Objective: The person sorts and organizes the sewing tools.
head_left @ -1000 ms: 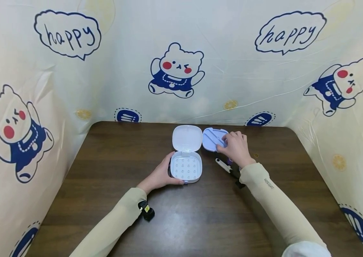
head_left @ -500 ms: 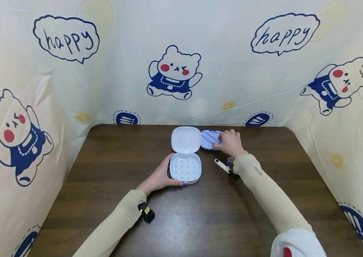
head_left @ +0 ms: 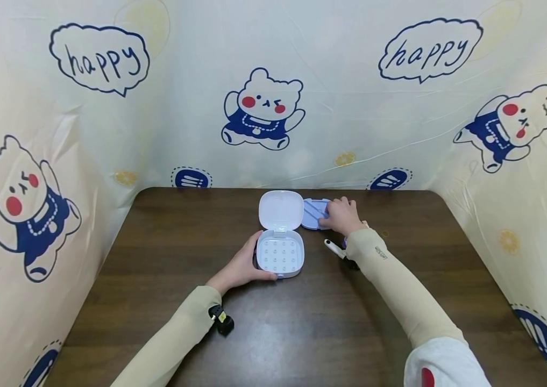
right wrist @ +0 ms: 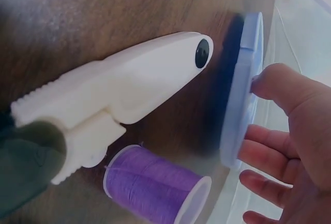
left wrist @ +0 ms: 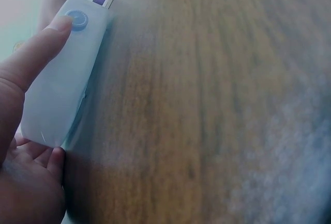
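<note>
My left hand [head_left: 241,264] holds the pale blue-white box [head_left: 280,275], its thumb by the round front latch [left wrist: 76,20] and its fingers round the left side. The box's lid [head_left: 281,209] is hinged open behind it, and its floor carries rows of small pegs. A flat blue tray [head_left: 313,213], with a diagonal ridge, is beside the lid on the right. My right hand [head_left: 342,216] pinches its right edge between thumb and fingers; part of the tray is hidden by the hand.
A white-handled tool [right wrist: 150,71] with a dark end lies on the brown table [head_left: 181,236], under the right forearm. Beside it is a purple thread spool [right wrist: 155,185]. A patterned cloth [head_left: 336,107] stands behind and at both sides.
My right hand and the blue tray have shifted slightly left and nearer the lid. The left hand and the box hold their place; the head view has tipped a little.
</note>
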The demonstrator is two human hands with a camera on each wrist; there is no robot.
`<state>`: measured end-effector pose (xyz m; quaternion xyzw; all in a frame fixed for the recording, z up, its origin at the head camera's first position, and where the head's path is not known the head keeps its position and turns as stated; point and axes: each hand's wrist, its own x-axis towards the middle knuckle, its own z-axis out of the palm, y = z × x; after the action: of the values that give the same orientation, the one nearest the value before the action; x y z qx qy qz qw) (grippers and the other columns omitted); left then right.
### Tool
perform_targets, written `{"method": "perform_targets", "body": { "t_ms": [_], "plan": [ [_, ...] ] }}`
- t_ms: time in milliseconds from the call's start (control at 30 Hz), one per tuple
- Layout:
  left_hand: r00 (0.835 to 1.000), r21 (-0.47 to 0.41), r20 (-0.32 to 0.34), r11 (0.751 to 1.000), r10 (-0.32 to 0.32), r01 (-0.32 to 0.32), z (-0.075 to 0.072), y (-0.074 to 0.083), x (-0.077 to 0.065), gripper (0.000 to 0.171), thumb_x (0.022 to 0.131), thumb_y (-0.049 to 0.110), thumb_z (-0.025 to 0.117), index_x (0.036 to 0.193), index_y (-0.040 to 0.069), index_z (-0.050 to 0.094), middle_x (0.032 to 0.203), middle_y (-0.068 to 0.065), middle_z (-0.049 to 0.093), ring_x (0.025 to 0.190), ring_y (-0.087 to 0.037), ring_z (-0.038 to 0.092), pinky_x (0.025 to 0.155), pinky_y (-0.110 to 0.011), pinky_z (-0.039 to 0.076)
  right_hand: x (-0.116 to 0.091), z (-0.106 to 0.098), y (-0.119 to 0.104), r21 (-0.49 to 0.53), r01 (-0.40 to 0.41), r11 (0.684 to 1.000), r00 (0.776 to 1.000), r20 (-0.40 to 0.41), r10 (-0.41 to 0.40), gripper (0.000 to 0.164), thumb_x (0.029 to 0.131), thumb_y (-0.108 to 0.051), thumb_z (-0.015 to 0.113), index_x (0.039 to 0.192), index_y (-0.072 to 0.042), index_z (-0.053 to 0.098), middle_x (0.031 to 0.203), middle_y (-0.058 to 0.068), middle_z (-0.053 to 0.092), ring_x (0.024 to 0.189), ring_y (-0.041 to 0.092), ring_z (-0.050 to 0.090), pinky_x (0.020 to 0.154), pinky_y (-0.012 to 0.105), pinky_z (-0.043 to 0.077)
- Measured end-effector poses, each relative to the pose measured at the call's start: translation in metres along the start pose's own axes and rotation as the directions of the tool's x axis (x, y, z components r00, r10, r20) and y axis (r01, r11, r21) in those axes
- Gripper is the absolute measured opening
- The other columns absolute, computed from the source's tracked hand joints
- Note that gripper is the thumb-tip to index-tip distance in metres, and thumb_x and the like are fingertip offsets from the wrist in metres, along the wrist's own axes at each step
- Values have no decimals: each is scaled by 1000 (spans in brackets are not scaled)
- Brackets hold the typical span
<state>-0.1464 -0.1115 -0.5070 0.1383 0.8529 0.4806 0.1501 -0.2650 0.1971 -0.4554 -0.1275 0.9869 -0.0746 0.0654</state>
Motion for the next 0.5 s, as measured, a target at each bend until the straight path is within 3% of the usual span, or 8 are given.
{"method": "perform_targets", "body": {
  "t_ms": [300,500],
  "plan": [
    [1000,2,7,1000,1,-1,0,-1,1,129,72,42,97,166,10,14,169,-14,26,153,-31,30,123,-55,27,1,4,1,-11,-22,1000,999,44,22,31,92,-31,74,95,-1,72,97,14,66,104,36,50,96,57,36],
    [1000,-1,11,1000,-7,7,-1,0,1,129,73,41,97,166,12,13,169,-12,25,154,-29,29,123,-53,26,2,7,3,5,-16,1000,999,29,16,31,93,-30,75,99,0,73,98,15,67,103,36,50,96,57,36]
  ]
}}
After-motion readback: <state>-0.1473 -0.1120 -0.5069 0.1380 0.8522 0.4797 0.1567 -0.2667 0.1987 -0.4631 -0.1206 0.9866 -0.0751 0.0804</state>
